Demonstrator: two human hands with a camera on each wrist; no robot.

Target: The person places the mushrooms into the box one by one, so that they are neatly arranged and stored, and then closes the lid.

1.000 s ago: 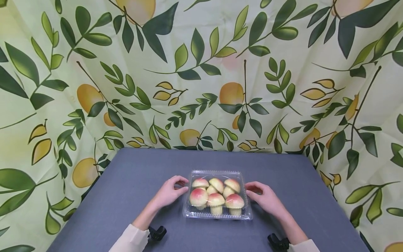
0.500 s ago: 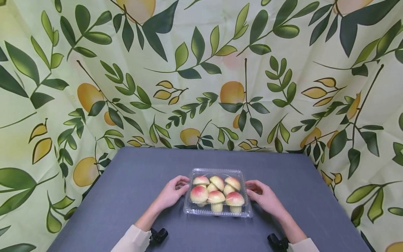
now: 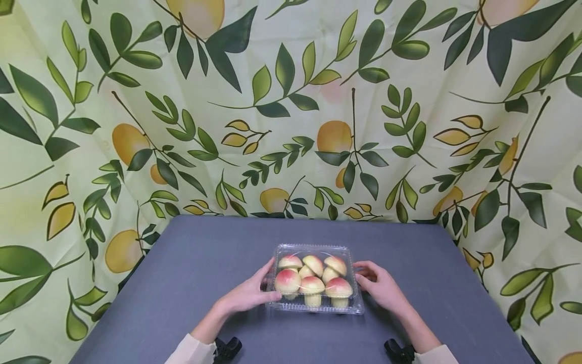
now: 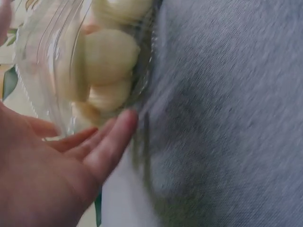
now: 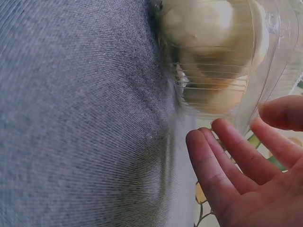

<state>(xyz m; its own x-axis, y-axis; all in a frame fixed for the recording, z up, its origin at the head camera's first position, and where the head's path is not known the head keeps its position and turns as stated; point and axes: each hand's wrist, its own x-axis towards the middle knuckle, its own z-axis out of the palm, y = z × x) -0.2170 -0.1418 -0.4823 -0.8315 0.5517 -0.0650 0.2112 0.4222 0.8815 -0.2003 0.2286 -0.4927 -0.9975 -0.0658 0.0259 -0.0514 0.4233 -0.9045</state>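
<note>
A clear plastic clamshell box (image 3: 316, 308), lid down, sits mid-table in the head view. Inside are several mushroom-shaped pieces (image 3: 288, 281), cream with pink-tinged caps. At the box's left side is my left hand (image 3: 247, 294), fingers extended along that side and thumb spread over the near left corner. The left wrist view has its fingertips (image 4: 127, 118) right at the end wall of the box. My right hand (image 3: 383, 289) is at the right side, fingers slightly bent. In the right wrist view, its fingers (image 5: 208, 161) lie loosely extended just beside the box wall (image 5: 213, 78).
The box stands on a blue-grey cloth-covered table (image 3: 218, 237). Behind and on both sides hangs a curtain (image 3: 291, 126) printed with leaves and orange fruit. A black wrist device (image 3: 227, 349) shows below the left hand, another (image 3: 399, 351) below the right.
My left hand has spread from a loose curl: its thumb has swung toward me onto the box's near left corner and its fingers have straightened. The right hand and the box look nearly unchanged.
</note>
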